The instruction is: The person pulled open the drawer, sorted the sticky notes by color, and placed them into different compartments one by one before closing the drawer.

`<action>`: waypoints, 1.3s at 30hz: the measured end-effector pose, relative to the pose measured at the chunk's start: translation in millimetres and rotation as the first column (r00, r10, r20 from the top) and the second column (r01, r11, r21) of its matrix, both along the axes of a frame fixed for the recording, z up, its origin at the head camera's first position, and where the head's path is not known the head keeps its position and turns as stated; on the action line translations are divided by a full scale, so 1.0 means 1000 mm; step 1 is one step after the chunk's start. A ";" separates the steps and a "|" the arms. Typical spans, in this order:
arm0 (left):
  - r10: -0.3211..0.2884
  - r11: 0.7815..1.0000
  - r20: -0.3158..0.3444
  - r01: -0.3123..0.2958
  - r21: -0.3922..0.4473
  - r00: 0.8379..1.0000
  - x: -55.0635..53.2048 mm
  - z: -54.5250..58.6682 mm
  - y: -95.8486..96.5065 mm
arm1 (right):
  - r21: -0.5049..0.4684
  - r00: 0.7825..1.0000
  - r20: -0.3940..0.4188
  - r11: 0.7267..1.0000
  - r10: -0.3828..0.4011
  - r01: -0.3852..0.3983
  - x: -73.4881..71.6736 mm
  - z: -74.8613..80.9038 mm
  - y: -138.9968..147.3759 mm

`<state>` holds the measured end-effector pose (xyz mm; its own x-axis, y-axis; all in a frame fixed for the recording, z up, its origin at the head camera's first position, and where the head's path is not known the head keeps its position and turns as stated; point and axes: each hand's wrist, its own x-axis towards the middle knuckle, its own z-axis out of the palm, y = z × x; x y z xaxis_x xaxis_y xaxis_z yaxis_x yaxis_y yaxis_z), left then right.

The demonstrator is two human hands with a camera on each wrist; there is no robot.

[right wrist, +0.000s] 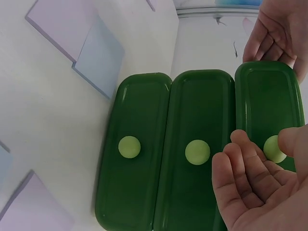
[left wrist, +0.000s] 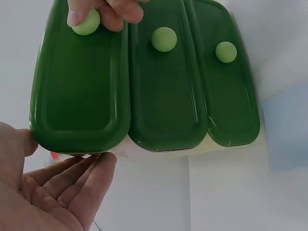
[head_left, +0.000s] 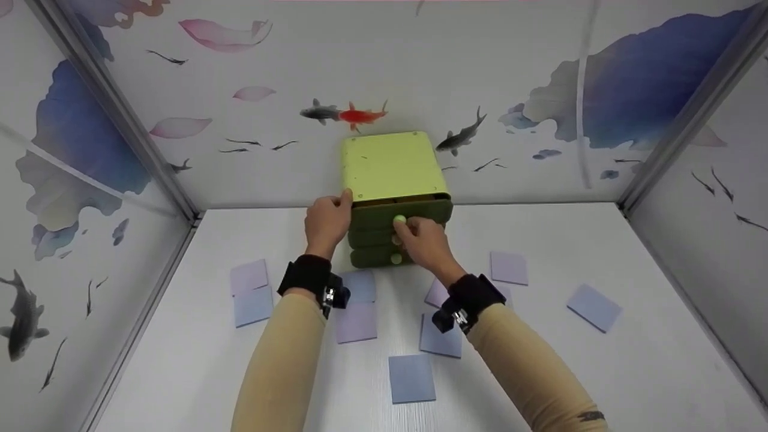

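Note:
A small drawer cabinet (head_left: 390, 168) with a yellow-green top stands against the back wall. It has three dark green drawers, each with a round light green knob. The top drawer (left wrist: 77, 86) sits slightly out, with a narrow gap showing under the cabinet's top. My right hand (head_left: 423, 243) pinches the top drawer's knob (right wrist: 274, 149) between thumb and fingers. My left hand (head_left: 327, 222) holds the cabinet's upper left front corner, thumb at the top and fingers along the side. The middle knob (left wrist: 164, 39) and the bottom knob (left wrist: 225, 52) are untouched.
Several blue and lilac square cards lie on the white table (head_left: 510, 372), among them a blue card (head_left: 412, 379) in front and another blue card (head_left: 594, 308) at the right. Printed wall panels (head_left: 240, 162) close in the back and both sides.

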<state>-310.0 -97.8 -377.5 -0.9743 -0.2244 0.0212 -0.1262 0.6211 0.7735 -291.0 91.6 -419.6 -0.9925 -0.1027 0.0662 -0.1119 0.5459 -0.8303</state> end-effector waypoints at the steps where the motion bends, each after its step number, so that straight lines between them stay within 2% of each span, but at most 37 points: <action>1: 0.001 1.000 0.003 -0.001 0.005 1.000 0.000 0.000 0.000 | -0.001 1.000 0.000 1.000 0.000 0.000 -0.001 0.000 0.000; 8: -0.032 0.999 0.049 0.030 0.039 0.998 -0.001 0.000 0.004 | 0.023 0.999 -0.033 0.999 -0.031 0.032 -0.010 -0.001 -0.001; 17: -0.054 0.997 0.029 0.052 0.065 0.998 0.001 -0.001 0.002 | -0.001 0.997 -0.081 1.000 -0.010 0.010 -0.016 0.001 -0.002; 25: -0.063 0.996 0.037 0.060 0.070 0.997 0.002 -0.003 0.001 | -0.009 0.999 -0.040 1.000 0.011 -0.011 -0.020 -0.001 -0.001; 32: -0.061 0.996 0.018 0.060 0.064 0.998 0.001 -0.007 -0.001 | -0.018 0.997 -0.042 0.998 0.058 -0.059 -0.017 -0.012 0.008; 39: -0.051 0.997 -0.003 0.051 0.060 0.999 0.002 -0.008 -0.001 | -0.042 0.999 -0.019 0.999 0.028 -0.029 -0.006 -0.035 0.021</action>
